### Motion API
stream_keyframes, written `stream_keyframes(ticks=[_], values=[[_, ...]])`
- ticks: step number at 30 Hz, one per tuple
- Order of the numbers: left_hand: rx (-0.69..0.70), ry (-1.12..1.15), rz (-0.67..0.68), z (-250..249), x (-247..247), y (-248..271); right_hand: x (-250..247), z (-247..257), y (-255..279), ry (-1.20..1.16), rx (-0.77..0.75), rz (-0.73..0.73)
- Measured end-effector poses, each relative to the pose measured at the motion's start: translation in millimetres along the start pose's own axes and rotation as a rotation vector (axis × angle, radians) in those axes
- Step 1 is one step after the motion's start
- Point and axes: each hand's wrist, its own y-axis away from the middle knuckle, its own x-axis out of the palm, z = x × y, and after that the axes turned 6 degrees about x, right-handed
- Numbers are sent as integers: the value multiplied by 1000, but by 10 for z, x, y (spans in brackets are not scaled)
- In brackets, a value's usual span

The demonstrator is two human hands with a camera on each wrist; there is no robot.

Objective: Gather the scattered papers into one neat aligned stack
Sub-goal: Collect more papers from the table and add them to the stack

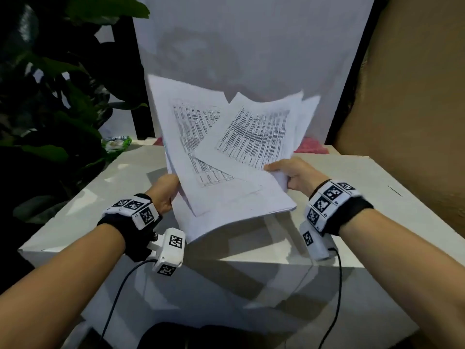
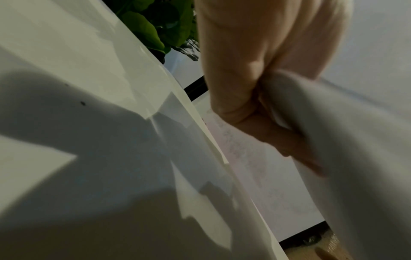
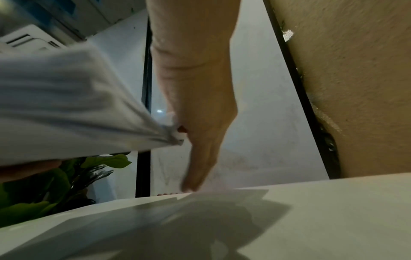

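Observation:
I hold a fanned, misaligned bundle of white printed papers (image 1: 226, 157) in the air above the white table (image 1: 352, 202). My left hand (image 1: 167, 191) grips the bundle's left edge, fingers curled under the sheets. At the lower right edge my right hand (image 1: 289, 176) pinches the papers, thumb on top. The sheets carry dense tables of black print and splay at different angles. In the left wrist view the fingers (image 2: 255, 112) curl round the paper (image 2: 355, 158). The right wrist view shows the papers (image 3: 66, 105) bunched at my hand (image 3: 200, 123).
A leafy green plant (image 1: 50, 96) stands at the left beside the table. A brown wall (image 1: 415, 96) rises at the right and a white panel (image 1: 251, 46) stands behind. A green packet (image 1: 117, 143) lies at the table's far left corner. Cables hang from both wrist cameras.

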Motion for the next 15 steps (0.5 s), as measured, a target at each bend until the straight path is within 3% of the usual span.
stream_keyframes(ticks=[6, 9, 15], values=[[195, 135, -92, -100, -16, 75, -68, -155, -486, 85, -6, 129], [290, 224, -45, -174, 26, 149, 56, -30, 153, 92, -91, 88], [237, 114, -98, -220, 88, 74, 64, -56, 214, -8, -338, 100]])
